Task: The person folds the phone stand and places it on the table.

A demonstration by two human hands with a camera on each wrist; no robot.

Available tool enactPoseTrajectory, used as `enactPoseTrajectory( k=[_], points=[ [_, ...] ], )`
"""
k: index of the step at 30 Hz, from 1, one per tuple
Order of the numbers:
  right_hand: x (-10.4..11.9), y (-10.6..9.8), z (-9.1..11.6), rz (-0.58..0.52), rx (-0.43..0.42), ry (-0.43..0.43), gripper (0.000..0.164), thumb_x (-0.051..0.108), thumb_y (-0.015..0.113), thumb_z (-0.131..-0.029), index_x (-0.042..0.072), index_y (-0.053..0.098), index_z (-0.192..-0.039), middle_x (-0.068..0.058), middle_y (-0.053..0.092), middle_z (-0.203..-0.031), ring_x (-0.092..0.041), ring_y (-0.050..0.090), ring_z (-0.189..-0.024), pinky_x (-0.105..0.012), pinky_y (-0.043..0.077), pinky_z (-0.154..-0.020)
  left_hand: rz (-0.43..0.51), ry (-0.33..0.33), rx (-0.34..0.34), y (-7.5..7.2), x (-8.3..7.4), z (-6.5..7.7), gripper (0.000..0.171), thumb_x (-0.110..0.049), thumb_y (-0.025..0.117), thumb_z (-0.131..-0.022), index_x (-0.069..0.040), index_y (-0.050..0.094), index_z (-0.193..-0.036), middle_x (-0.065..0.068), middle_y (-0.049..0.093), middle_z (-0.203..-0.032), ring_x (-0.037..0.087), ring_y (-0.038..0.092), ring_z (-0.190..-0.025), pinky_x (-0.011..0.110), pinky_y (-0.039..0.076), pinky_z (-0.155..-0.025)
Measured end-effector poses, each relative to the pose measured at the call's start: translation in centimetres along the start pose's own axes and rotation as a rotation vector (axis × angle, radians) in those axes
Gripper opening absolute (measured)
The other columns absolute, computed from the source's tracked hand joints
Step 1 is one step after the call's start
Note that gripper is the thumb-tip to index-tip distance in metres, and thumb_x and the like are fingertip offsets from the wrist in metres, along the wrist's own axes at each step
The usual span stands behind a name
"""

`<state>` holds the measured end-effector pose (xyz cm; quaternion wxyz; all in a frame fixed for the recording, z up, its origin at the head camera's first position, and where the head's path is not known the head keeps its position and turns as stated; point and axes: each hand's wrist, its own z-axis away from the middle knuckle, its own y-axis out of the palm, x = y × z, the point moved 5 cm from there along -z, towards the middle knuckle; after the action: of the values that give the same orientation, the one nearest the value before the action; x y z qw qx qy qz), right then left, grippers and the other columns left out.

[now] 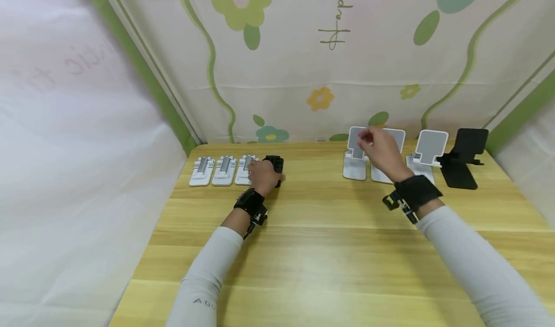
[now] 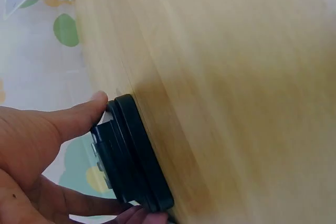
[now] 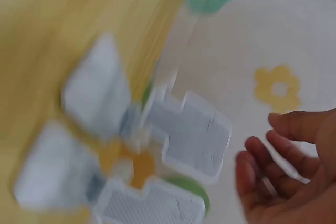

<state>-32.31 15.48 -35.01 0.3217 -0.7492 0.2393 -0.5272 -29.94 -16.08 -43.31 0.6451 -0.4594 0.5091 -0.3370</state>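
My left hand (image 1: 263,176) is at a folded black phone stand (image 2: 139,156) on the table. In the left wrist view its thumb presses one side and its fingers reach round the other, gripping the stand between them. My right hand (image 1: 381,151) hovers in front of the unfolded white phone stands at the back right, overlapping one white stand (image 1: 393,137) in the head view. In the right wrist view its fingers (image 3: 283,166) are loosely curled with nothing between them. Another unfolded white stand (image 3: 189,135) shows beside them, blurred.
Three folded white phone stands (image 1: 202,172) lie in a row left of the black one. Farther right stand another unfolded white stand (image 1: 431,148) and an unfolded black stand (image 1: 470,144). A flower-print curtain (image 1: 277,67) hangs behind the wooden table (image 1: 303,250).
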Motion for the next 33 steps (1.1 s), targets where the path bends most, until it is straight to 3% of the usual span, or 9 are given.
enactPoseTrajectory(
  k=[3, 8, 12, 15, 18, 21, 24, 27, 33],
  points=[
    [0.2, -0.4, -1.9, 0.154, -0.038, -0.116, 0.038, 0.000, 0.062, -0.099, -0.013, 0.056, -0.134, -0.035, 0.059, -0.129, -0.050, 0.053, -0.121, -0.062, 0.043, -0.104, -0.020, 0.027, -0.029, -0.4, 0.2, 0.2, 0.046, -0.045, 0.079, -0.089, -0.005, 0.069, -0.070, 0.037, 0.054, -0.130, 0.050, 0.054, -0.117, 0.053, 0.059, -0.082],
    [-0.4, 0.2, -4.2, 0.294, 0.070, -0.134, 0.043, -0.005, 0.056, -0.099, -0.013, 0.051, -0.141, -0.037, 0.054, -0.140, -0.052, 0.050, -0.130, -0.062, 0.043, -0.109, -0.015, 0.081, -0.056, -1.1, 0.3, 0.7, 0.059, -0.051, 0.065, -0.098, -0.007, 0.059, -0.059, 0.039, 0.057, -0.127, 0.053, 0.054, -0.120, 0.052, 0.059, -0.079],
    [-1.2, 1.2, -5.2, 0.277, 0.121, -0.106, 0.036, -0.011, 0.050, -0.098, -0.014, 0.058, -0.133, -0.037, 0.059, -0.131, -0.052, 0.056, -0.122, -0.060, 0.049, -0.102, 0.039, 0.079, -0.043, -1.6, 0.5, 0.9, 0.060, -0.047, 0.055, -0.105, -0.008, 0.057, -0.059, 0.040, 0.054, -0.131, 0.056, 0.048, -0.128, 0.055, 0.057, -0.086],
    [-1.4, 1.3, -5.4, 0.242, 0.080, -0.104, 0.033, -0.015, 0.047, -0.096, -0.014, 0.061, -0.126, -0.037, 0.061, -0.125, -0.051, 0.058, -0.116, -0.060, 0.052, -0.096, 0.034, 0.122, -0.067, -2.0, 0.5, 1.0, 0.060, -0.040, 0.051, -0.109, -0.008, 0.053, -0.058, 0.034, 0.065, -0.107, 0.053, 0.052, -0.124, 0.057, 0.050, -0.102],
    [-1.4, 1.1, -5.3, 0.205, 0.009, -0.109, 0.031, -0.018, 0.047, -0.094, -0.012, 0.065, -0.118, -0.035, 0.065, -0.119, -0.050, 0.062, -0.109, -0.059, 0.054, -0.089, 0.042, 0.222, -0.120, -2.7, 0.1, 1.1, 0.055, -0.026, 0.050, -0.110, -0.005, 0.054, -0.059, 0.025, 0.064, -0.080, 0.046, 0.060, -0.105, 0.054, 0.043, -0.111],
    [-1.1, 0.3, -4.9, 0.196, -0.039, -0.134, 0.026, -0.018, 0.053, -0.093, -0.009, 0.069, -0.111, -0.032, 0.069, -0.112, -0.048, 0.065, -0.102, -0.058, 0.055, -0.084, 0.160, 0.320, -0.125, -3.0, -1.1, 1.7, 0.038, -0.011, 0.046, -0.109, 0.006, 0.068, -0.083, 0.024, 0.062, -0.078, 0.037, 0.057, -0.083, 0.044, 0.049, -0.097],
    [0.2, -0.2, -4.4, 0.181, -0.075, -0.176, 0.024, -0.018, 0.058, -0.090, -0.007, 0.072, -0.107, -0.031, 0.071, -0.108, -0.046, 0.067, -0.099, -0.057, 0.056, -0.083, 0.364, 0.338, -0.022, -3.0, -2.4, 2.9, 0.032, -0.007, 0.040, -0.111, 0.009, 0.062, -0.127, 0.028, 0.060, -0.082, 0.028, 0.043, -0.065, 0.036, 0.041, -0.066],
    [2.4, -0.6, -3.9, 0.118, -0.100, -0.213, 0.025, -0.018, 0.058, -0.089, -0.006, 0.073, -0.105, -0.029, 0.073, -0.104, -0.044, 0.069, -0.096, -0.056, 0.058, -0.080, 0.586, 0.264, 0.156, -2.7, -3.9, 4.3, 0.040, -0.014, 0.043, -0.112, 0.002, 0.049, -0.148, 0.025, 0.067, -0.093, 0.020, 0.049, -0.067, 0.029, 0.042, -0.064],
    [7.7, -1.5, -2.2, -0.001, -0.101, -0.295, 0.024, -0.016, 0.063, -0.090, -0.002, 0.076, -0.104, -0.023, 0.076, -0.101, -0.037, 0.073, -0.092, -0.052, 0.060, -0.077, 0.874, 0.183, 0.418, -2.0, -7.3, 6.0, 0.047, -0.013, 0.053, -0.108, 0.007, 0.043, -0.150, 0.027, 0.065, -0.131, 0.038, 0.068, -0.116, 0.042, 0.059, -0.098]
  ],
)
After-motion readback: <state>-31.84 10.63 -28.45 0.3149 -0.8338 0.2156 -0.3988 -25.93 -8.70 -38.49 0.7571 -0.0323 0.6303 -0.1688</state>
